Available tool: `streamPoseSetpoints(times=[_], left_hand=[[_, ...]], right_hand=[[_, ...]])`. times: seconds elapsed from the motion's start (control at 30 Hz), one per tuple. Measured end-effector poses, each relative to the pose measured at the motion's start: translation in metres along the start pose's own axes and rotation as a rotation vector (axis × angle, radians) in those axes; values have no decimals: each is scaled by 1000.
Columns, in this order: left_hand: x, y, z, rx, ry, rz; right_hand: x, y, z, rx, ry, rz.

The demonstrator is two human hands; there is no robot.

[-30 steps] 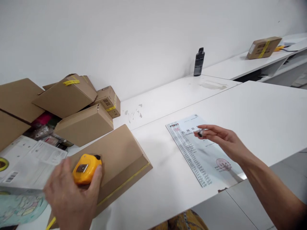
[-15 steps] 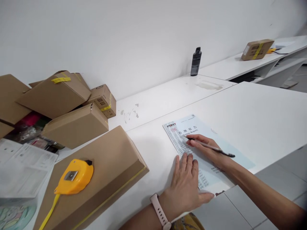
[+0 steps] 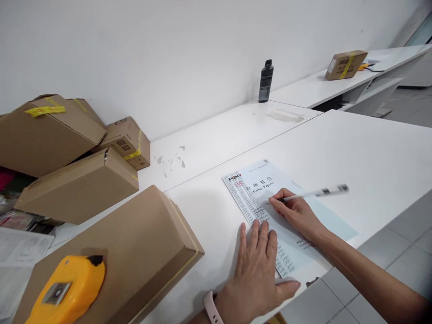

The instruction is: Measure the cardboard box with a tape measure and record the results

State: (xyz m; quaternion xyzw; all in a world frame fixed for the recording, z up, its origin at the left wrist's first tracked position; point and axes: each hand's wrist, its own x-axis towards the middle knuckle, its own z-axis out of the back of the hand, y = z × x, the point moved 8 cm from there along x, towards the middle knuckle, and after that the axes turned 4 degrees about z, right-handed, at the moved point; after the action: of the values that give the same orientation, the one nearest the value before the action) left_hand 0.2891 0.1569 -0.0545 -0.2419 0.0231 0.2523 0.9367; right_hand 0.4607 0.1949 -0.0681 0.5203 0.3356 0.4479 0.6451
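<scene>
The right hand point(image 3: 297, 213) sits on the printed sheet point(image 3: 261, 173), fingers pinched around a pen point(image 3: 317, 193). The tip touches the sheet just under the heading, and the rest of the pen sticks out to the right, slanting slightly up over the sheet. It's a bit blurred, so I can't make out more than a pale barrel with dark bands.

The left hand point(image 3: 258, 265) is pressed flat on the sheet's near left corner, fingers loose and spread, gripping nothing. The thumb runs along the sheet's near edge, and there's a pale pink watch strap point(image 3: 211, 308) on that wrist.

The sheet lies at an angle on a white table point(image 3: 364, 148), its near corner right at the table edge.

Left of the sheet there's a long cardboard box point(image 3: 145, 234) with a yellow tape measure point(image 3: 67, 288) resting on top at its near end. Further left and behind the sheet, more cardboard boxes point(image 3: 60, 135) are piled against the wall. Well behind the sheet a dark bottle point(image 3: 265, 82) stands upright by the wall, and far off to the sheet's back right a small taped box point(image 3: 346, 65) sits on a white counter.
</scene>
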Motion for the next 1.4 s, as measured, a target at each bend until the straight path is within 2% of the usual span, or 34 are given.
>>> streamPoseSetpoints(times=[0.1,0.2,0.43,0.83,1.4], left_hand=[[1,0,0,-6,-2,4],[2,0,-1,-11,7,9],[1,-1,1,-8,18,6],[1,-1,0,-2,-10,-10],[2,-1,1,23,-12,-8]], right_hand=[[-3,0,-8,-100,62,35],[-4,-2,-16,-94,96,67],[-6,-4,-14,-228,26,87],[-7,1,-18,-248,59,139],[-7,5,-21,-270,73,118]])
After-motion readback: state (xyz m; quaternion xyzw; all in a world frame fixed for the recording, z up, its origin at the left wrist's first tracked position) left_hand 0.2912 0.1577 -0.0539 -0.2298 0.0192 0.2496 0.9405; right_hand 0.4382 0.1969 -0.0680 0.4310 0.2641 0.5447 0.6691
